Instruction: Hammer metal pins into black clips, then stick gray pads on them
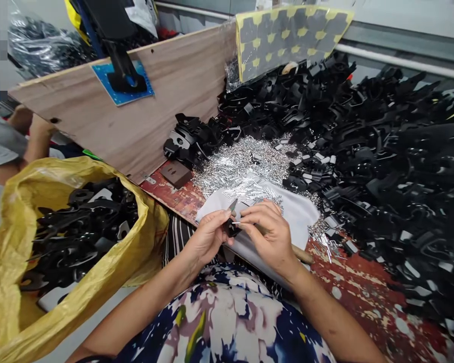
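Observation:
My left hand (209, 237) is closed around a small black plastic part (232, 229), mostly hidden by the fingers. My right hand (270, 234) pinches a thin silver metal pin (235, 223), its tip at the black part; whether it has entered a hole I cannot tell. Beneath the right hand runs a wooden handle (302, 254), its other end hidden. Both hands are over a pale grey cloth (298, 214) at the table's front edge. Just beyond them lies a heap of silver metal pins (249, 164), some spilled onto the cloth.
Black plastic parts (363, 141) pile high on the right of the worn red table (348, 287). A brown block (176, 174) sits near a wooden board (185, 65) at the left. A yellow sack (151, 227) holds more black parts. Another person's arm (40, 136) shows far left.

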